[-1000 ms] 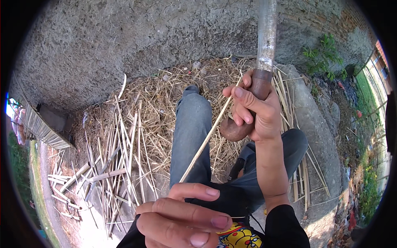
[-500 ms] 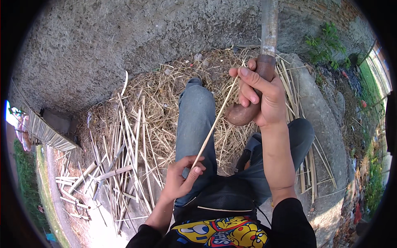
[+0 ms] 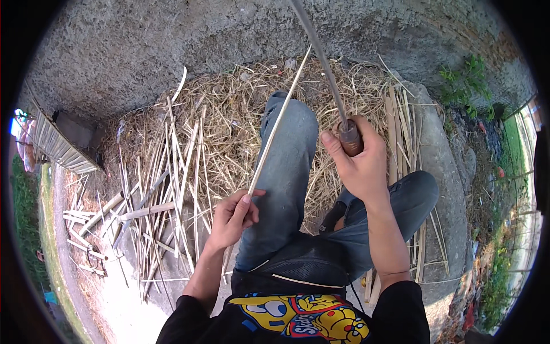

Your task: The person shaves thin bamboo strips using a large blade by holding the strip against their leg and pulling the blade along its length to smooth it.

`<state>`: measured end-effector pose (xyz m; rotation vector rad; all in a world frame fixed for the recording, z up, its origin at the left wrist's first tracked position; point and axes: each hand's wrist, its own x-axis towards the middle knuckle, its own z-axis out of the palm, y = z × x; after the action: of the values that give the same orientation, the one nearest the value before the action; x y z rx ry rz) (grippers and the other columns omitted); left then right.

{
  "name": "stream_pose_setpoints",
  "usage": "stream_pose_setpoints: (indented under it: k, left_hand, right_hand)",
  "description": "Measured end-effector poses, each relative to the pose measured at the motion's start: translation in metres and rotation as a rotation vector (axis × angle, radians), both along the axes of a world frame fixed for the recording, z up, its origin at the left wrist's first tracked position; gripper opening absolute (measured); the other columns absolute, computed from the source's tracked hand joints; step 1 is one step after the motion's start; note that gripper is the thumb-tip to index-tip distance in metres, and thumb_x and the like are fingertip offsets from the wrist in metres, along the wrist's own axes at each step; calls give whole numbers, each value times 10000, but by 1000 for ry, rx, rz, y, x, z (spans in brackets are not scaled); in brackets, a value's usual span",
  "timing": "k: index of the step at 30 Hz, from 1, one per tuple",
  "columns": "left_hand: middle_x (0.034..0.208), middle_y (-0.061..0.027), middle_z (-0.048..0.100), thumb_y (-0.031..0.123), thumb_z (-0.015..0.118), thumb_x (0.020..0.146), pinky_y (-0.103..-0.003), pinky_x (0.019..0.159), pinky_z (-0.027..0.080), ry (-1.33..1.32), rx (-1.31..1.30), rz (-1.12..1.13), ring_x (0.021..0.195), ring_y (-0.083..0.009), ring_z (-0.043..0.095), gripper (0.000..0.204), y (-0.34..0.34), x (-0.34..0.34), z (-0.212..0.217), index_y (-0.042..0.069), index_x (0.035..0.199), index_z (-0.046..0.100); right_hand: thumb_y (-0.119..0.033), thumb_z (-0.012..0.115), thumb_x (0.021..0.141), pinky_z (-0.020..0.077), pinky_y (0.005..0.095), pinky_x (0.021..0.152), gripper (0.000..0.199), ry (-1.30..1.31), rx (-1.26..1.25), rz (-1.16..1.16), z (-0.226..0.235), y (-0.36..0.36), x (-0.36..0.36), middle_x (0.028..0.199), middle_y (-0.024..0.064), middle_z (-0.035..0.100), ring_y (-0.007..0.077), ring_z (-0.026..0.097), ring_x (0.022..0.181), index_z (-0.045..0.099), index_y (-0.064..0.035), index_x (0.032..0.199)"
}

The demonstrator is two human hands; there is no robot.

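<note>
My left hand [image 3: 231, 222] pinches a thin bamboo strip [image 3: 281, 118] between thumb and fingers. The strip slants up and away over my left knee, its far tip near the wall. In my right hand [image 3: 366, 166] is a machete [image 3: 327, 67], gripped by its brown rounded wooden handle. Its long grey blade points up and away to the left, seen nearly edge-on. Blade and strip look close near the strip's far tip; whether they touch I cannot tell. Part of the handle is hidden in my palm.
A rough grey wall [image 3: 229, 28] stands ahead. Straw-like shavings [image 3: 229, 126] cover the ground around my legs. Split bamboo pieces [image 3: 177, 166] lie heaped at left, and more strips [image 3: 401, 132] lie at right on a concrete slab [image 3: 438, 189]. A green plant [image 3: 467, 80] grows far right.
My right hand has moved down and turned the machete, so its blade leans left. The strip's far end has come away from my right fingers. My left hand has shifted slightly left and up.
</note>
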<state>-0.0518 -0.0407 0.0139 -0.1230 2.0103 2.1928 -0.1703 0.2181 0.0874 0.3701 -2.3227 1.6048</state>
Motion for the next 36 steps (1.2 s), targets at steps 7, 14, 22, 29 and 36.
stream_pose_setpoints:
  k: [7, 14, 22, 29, 36]
  left_hand:
    - [682, -29, 591, 222, 482, 1098, -193, 460, 310, -51, -99, 33, 501, -28, 425, 269, 34, -30, 5, -3, 1081, 629]
    - [668, -8, 615, 170, 539, 1067, -213, 453, 337, -13, -175, 101, 507, -25, 461, 256, 43, -27, 6, -10, 925, 653]
    - [657, 29, 587, 142, 558, 1056, -211, 488, 380, -22, -185, 169, 539, -20, 475, 234, 56, -26, 6, -19, 1129, 710]
    - [662, 19, 587, 151, 559, 1059, -193, 470, 351, 42, -215, 178, 526, -11, 470, 241, 57, -23, 1, -32, 1090, 712]
    - [674, 19, 600, 147, 571, 1053, -188, 471, 349, 48, -219, 194, 532, -4, 468, 236, 62, -27, -4, -35, 1117, 708]
  right_hand:
    - [-452, 836, 809, 491, 336, 509, 458, -27, 503, 173, -53, -12, 31, 628, 74, 623, 200, 655, 542, 657, -42, 909]
    - [-621, 744, 818, 546, 414, 516, 564, 169, 732, 241, -60, -2, 27, 662, 106, 663, 313, 700, 602, 650, -70, 896]
    - [-669, 659, 869, 536, 418, 461, 629, 235, 767, 168, -63, 3, -11, 627, 118, 645, 312, 688, 556, 640, -42, 841]
    - [-657, 649, 885, 529, 432, 463, 608, 210, 797, 290, -58, -6, 7, 628, 135, 645, 326, 684, 550, 594, -60, 781]
    - [-630, 647, 901, 532, 445, 477, 597, 100, 746, 243, -40, -3, -21, 550, 135, 608, 344, 685, 560, 601, -51, 764]
